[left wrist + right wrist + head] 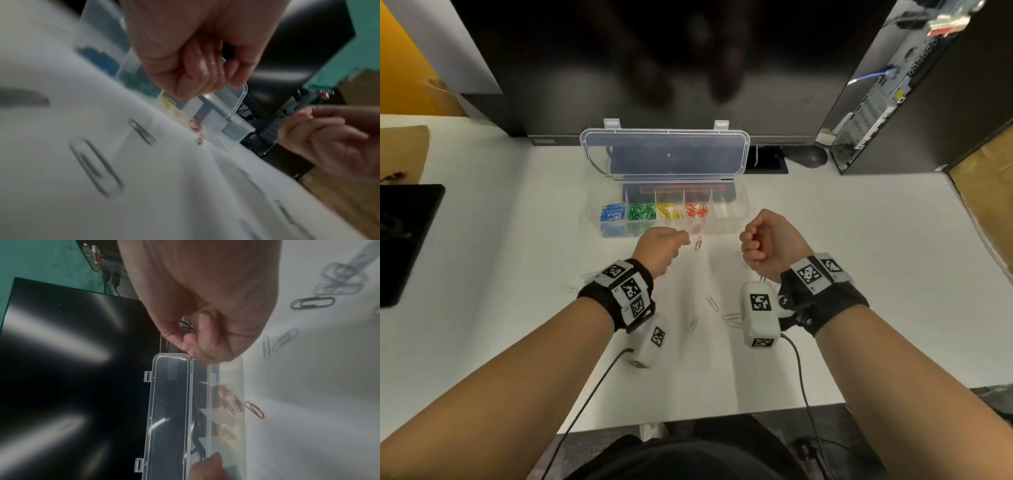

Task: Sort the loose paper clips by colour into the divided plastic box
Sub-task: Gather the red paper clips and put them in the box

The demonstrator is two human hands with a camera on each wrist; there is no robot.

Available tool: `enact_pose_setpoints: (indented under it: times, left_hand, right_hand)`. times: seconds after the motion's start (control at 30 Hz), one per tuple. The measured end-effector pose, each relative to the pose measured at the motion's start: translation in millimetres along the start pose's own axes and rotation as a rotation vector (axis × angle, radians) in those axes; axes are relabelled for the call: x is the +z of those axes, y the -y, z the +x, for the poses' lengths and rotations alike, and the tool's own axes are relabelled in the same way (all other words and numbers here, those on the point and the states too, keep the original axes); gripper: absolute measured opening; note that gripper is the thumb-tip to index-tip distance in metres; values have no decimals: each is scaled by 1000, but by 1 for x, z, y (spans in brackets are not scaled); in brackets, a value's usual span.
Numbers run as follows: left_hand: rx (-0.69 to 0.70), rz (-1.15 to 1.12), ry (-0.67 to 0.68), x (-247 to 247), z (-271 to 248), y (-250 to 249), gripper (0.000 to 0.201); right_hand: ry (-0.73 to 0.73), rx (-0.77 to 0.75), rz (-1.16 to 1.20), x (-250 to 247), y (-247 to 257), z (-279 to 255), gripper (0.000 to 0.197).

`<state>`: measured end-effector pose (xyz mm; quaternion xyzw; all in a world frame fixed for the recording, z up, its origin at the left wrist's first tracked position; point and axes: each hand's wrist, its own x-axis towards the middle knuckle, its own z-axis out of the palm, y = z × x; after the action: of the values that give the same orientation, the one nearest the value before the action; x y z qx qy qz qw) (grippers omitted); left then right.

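Note:
The clear divided box (pixel 736 224) stands open on the white table, with blue, green, yellow and red clips in separate compartments and the rightmost one pale. My left hand (pixel 681 240) hovers at the box's front wall with fingers curled, and a bit of red clip (pixel 180 70) shows in its grip. One red clip (pixel 698 243) lies on the table just beside it. My right hand (pixel 751 245) is a fist in front of the box's right end. Thin dark clip wire (pixel 186 326) shows between its thumb and fingers. Several white clips (pixel 712 303) lie scattered near my wrists.
A dark monitor (pixel 654 68) stands right behind the box's raised lid (pixel 664 154). A computer tower (pixel 893 102) is at the back right, cardboard (pixel 989 192) at the right edge, and a black pad (pixel 404 233) at the left. Wrist-camera cables trail toward the table's front edge.

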<state>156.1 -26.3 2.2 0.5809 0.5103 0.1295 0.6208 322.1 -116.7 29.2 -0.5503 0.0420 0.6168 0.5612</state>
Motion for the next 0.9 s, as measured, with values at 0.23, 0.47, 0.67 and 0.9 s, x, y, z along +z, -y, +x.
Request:
enact_pose_setpoints:
  times: [0.23, 0.47, 0.67, 0.9]
  left_hand:
    - [229, 878, 0, 13, 20, 1, 30]
    - [212, 1183, 81, 39, 23, -6, 28]
    - [24, 853, 181, 18, 18, 0, 28]
    - [-51, 224, -2, 5, 36, -74, 28]
  right_hand:
    - [-41, 92, -188, 5, 9, 14, 25]
    - [-71, 79, -9, 17, 23, 14, 13]
    - [-46, 25, -53, 26, 44, 17, 26]
    - [97, -141, -96, 54, 44, 24, 25]
